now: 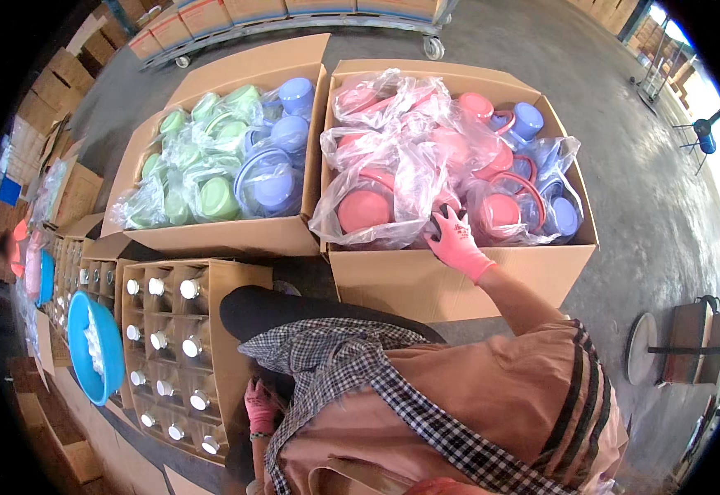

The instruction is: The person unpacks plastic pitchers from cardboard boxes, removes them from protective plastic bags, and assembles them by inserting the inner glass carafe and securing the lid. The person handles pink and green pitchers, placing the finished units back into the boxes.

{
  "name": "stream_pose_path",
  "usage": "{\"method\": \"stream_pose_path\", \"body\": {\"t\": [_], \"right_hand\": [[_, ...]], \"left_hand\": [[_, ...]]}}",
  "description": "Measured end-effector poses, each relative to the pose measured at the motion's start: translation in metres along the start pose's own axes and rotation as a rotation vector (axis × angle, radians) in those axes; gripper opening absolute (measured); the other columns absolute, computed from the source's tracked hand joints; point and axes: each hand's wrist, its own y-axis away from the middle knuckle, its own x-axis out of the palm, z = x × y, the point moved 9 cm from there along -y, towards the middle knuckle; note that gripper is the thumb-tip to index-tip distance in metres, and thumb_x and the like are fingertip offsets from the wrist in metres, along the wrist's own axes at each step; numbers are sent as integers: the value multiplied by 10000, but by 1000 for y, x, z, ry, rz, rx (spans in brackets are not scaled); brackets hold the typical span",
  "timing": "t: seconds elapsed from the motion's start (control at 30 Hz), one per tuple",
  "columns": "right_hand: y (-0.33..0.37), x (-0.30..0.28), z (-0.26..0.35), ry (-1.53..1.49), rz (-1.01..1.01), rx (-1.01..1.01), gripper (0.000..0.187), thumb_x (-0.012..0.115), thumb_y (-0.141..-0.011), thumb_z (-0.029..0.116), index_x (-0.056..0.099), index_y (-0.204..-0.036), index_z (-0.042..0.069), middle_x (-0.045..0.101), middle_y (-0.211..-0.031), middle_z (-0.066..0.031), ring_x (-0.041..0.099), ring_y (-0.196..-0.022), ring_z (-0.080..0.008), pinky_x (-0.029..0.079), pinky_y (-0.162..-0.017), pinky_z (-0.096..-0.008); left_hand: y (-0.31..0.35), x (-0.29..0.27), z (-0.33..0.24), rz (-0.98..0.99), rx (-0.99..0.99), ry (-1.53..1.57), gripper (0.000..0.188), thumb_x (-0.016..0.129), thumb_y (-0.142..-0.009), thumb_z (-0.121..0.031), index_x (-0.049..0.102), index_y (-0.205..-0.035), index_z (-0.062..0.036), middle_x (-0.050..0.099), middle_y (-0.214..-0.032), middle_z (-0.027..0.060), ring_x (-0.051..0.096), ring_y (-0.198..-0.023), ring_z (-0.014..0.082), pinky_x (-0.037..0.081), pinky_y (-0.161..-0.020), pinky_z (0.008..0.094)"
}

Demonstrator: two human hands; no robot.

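Note:
My right hand point(459, 243), in a pink glove with dark fingertips, is at the front edge of the right-hand carton point(459, 280). Its fingers are curled on a clear plastic bag point(414, 194) that covers pink round-bottomed plastic pieces point(365, 211). More pink pieces and several blue ones point(528, 120), some with loop-shaped rims or handles, fill that carton. Low by my leg, my left hand point(259, 406), also pink-gloved, is beside a divided carton point(240, 276) of clear bottles with white caps point(190, 289). Its fingers are partly hidden, and no held thing shows there.
Left of the right-hand carton stands another open carton point(228, 239) with bagged green point(219, 198) and blue pieces. A turquoise basin point(111, 367) holds something white at the left. A wheeled trolley point(294, 26) carries boxes at the back. Right, a round-based stand point(642, 348) is on the floor.

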Motion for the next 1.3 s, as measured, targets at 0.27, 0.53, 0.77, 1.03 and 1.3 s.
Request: {"method": "stream_pose_path", "body": {"t": [0.27, 0.53, 0.77, 1.03, 1.3], "right_hand": [[-40, -131, -22, -671, -637, -35, 210, 553, -798, 166, 559, -868, -31, 599, -756, -142, 565, -678, -226, 440, -662, -305], [2, -292, 132, -1196, -631, -517, 270, 482, -862, 227, 574, -912, -22, 597, -844, -79, 549, -746, -150, 430, -690, -260], [78, -329, 391, -1666, 12, -1464, 291, 393, -905, 260, 525, -814, 18, 558, -760, -57, 539, -740, -143, 428, -720, -263], [185, -315, 510, -1858, 437, -1508, 293, 388, -904, 266, 539, -818, 31, 555, -706, -64, 537, -663, -159, 432, -605, -269], [275, -312, 603, -2056, 540, -965, 324, 435, -880, 305, 576, -861, 14, 584, -673, -106, 557, -595, -212, 430, -524, -305]], "left_hand": [[12, -25, -3, -279, -85, 99, 439, 583, -728, -192, 470, -1083, 40, 449, -1141, 258, 437, -1049, 391, 366, -900, 408], [18, -66, -21, -550, -98, 207, 381, 587, -741, -157, 499, -1059, 34, 498, -1080, 242, 479, -1007, 368, 391, -874, 387], [52, -131, -55, -813, -92, 396, 309, 607, -725, -103, 538, -1002, 15, 555, -989, 177, 536, -926, 310, 423, -812, 343], [111, -216, -42, -1116, 211, 961, 817, 713, -638, -405, 348, -1211, 47, 397, -1244, 153, 380, -1153, 222, 306, -950, 350], [171, -286, -25, -1186, 350, 1214, 792, 702, -649, -378, 345, -1215, 44, 389, -1247, 154, 376, -1155, 224, 301, -952, 350]]}}
